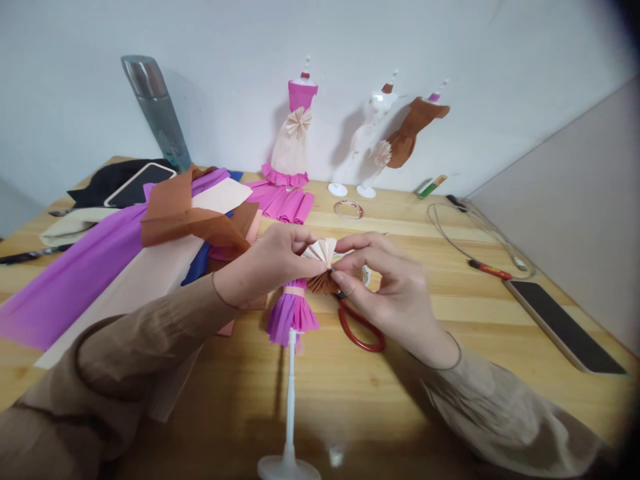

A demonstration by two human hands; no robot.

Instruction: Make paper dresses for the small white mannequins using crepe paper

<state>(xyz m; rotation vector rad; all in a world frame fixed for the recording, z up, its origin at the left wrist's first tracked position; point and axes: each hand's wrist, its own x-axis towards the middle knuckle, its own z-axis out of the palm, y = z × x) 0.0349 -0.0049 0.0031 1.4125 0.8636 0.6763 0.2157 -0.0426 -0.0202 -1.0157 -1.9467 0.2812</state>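
Observation:
Between my hands is a pleated paper fan (320, 251), cream at the top, with a brown pleated fan (323, 283) below it. My left hand (273, 261) is closed, pinching the cream pleats between thumb and fingers. My right hand (387, 280) is closed too, its thumb and fingertips together at the gathered middle of the fans; what exactly they grip is too small to make out. Just under my left hand, a purple and pink pleated paper skirt (293, 313) with a pale band sits on a white doll stand (290, 400). Red-handled scissors (363, 333) lie under my right hand.
Crepe paper sheets (115, 247) cover the left side, with a phone (143, 185) and a bottle (157, 110) behind. Dressed mini mannequins (303, 133) stand along the wall beside a bare one (375, 120). Another phone (565, 327) and a cable (470, 233) lie right.

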